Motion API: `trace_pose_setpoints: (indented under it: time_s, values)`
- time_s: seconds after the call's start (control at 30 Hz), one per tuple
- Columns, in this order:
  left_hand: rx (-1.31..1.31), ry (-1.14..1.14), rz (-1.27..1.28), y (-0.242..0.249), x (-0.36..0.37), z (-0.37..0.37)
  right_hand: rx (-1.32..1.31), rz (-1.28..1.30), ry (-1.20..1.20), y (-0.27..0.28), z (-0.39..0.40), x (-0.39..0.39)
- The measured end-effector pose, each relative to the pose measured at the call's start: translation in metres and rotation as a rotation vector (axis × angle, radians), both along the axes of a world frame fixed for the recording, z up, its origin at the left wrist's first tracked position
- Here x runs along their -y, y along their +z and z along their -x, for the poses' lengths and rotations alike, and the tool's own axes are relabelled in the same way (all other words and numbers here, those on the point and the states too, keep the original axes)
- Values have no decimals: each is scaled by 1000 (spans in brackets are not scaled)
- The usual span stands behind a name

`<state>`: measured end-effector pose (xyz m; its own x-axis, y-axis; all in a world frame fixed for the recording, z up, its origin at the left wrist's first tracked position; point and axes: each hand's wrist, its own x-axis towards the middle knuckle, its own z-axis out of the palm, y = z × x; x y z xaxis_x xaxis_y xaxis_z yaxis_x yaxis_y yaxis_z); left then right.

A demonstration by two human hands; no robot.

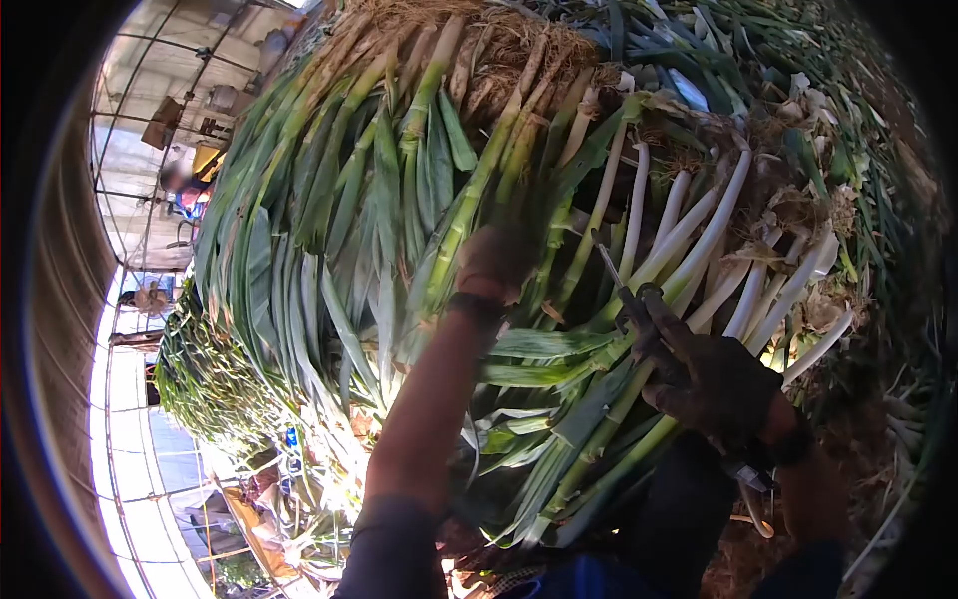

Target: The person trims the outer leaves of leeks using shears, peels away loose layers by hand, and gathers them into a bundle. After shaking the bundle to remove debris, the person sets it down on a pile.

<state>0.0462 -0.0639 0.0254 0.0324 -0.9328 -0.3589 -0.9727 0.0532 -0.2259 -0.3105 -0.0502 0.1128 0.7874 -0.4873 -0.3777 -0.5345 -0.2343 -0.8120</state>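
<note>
My left hand (499,262), smeared by motion, reaches over the green stalks of a large heap of leeks (399,190); its fingers do not show clearly. In my right hand (714,384), which wears a dark glove, is a cutting tool with a thin pointed blade (608,266). The blade points up and left, close to several white leek stems (704,240). Part of the tool's body is hidden by the glove. Below my right hand, long leek leaves (599,429) fan out toward my lap.
Matted brown roots (519,70) line the top of the heap. Peeled skins and roots (798,215) lie at the right. Another pile of greens (215,379) stands at lower left, beside a wire-grid frame (112,260). A person (190,195) is in the background.
</note>
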Motion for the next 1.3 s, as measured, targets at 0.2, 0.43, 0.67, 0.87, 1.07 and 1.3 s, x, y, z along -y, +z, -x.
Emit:
trace_pose_setpoints:
  time_s: [0.2, 0.43, 0.67, 0.87, 1.07, 1.3]
  values:
    - [-959, 106, 196, 106, 21, 10, 58, -93, -9, -20, 10, 5]
    - [-1441, 136, 676, 137, 102, -42, 159, -72, -169, -15, 3, 11]
    - [-332, 680, 498, 3, -13, -69, 162, -132, -139, -8, -13, 18]
    - [-491, 631, 303, 22, -20, -84, 90, -132, 102, 13, -61, 31]
    - [-509, 278, 590, -31, -42, -97, 168, -8, 183, -17, -126, 29]
    - [-1031, 892, 733, 22, -52, -44, 146, 35, 134, -47, -188, 28]
